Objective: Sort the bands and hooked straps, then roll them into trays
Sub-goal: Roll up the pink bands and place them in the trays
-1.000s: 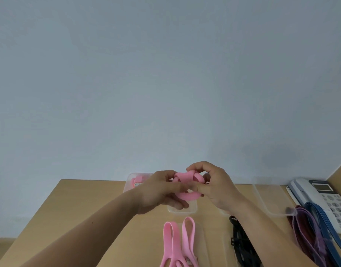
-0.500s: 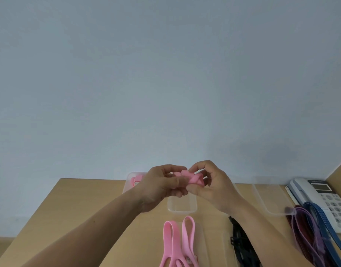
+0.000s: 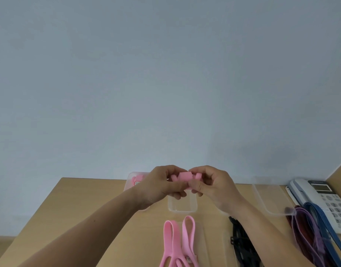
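A rolled pink band (image 3: 185,176) is held in the air between both hands above a clear tray (image 3: 182,205). My left hand (image 3: 162,184) pinches its left side, and my right hand (image 3: 213,185) pinches its right side with curled fingers. Two more pink bands (image 3: 178,241) lie flat on the wooden table (image 3: 79,209) near the front. Another pink roll (image 3: 137,180) sits in a clear tray at the back left, partly hidden by my left hand.
Black hooked straps (image 3: 240,241) lie right of the pink bands. Purple, dark red and blue bands (image 3: 310,232) are piled at the right, over a white desk phone (image 3: 327,199). Another clear tray (image 3: 269,199) stands at the back right.
The pink band went from a loose loop to a tight, compact roll between my fingers. Both hands stayed in about the same place above the middle tray.
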Demonstrator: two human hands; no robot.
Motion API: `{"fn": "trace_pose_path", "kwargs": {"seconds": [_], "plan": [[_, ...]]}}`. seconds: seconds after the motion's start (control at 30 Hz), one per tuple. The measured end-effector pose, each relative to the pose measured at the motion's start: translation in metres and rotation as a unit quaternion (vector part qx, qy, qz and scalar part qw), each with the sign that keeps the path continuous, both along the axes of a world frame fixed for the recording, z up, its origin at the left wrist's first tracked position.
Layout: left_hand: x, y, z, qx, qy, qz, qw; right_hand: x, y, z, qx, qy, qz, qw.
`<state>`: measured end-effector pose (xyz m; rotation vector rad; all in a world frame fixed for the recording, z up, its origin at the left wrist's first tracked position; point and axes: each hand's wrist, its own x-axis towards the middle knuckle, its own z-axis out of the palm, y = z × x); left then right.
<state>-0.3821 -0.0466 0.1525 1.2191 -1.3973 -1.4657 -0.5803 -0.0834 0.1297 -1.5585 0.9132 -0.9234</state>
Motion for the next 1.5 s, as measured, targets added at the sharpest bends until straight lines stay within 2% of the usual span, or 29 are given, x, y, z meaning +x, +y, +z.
{"fn": "trace_pose_path", "kwargs": {"seconds": [0.17,0.33,0.47,0.6,0.8,1.07,1.37,1.5], "plan": [[-0.002,0.001,-0.002,0.036,0.07,0.032,0.996,-0.005,0.001,0.002,0.024,-0.086,-0.001,0.996],[-0.006,0.0,-0.005,0.074,0.168,0.03,0.983,-0.008,0.0,-0.001,0.008,-0.102,-0.026,0.994],[-0.01,-0.003,-0.009,0.084,0.208,0.059,0.973,-0.002,-0.001,-0.005,-0.016,-0.112,-0.058,0.992],[-0.009,-0.003,-0.01,0.071,0.149,0.052,0.985,-0.006,-0.005,-0.008,-0.001,-0.07,-0.025,0.997],[-0.008,-0.003,-0.011,0.04,0.074,0.077,0.993,-0.003,-0.007,-0.005,-0.022,0.049,0.027,0.998],[0.007,0.0,-0.014,0.019,0.113,-0.006,0.993,0.001,-0.01,-0.001,0.049,-0.022,-0.02,0.998],[0.005,-0.006,-0.027,-0.035,0.092,0.063,0.993,0.01,-0.011,-0.001,0.085,-0.026,-0.061,0.994],[0.01,-0.005,-0.03,0.004,0.101,0.054,0.993,0.013,-0.012,-0.003,0.057,0.012,-0.051,0.997]]}}
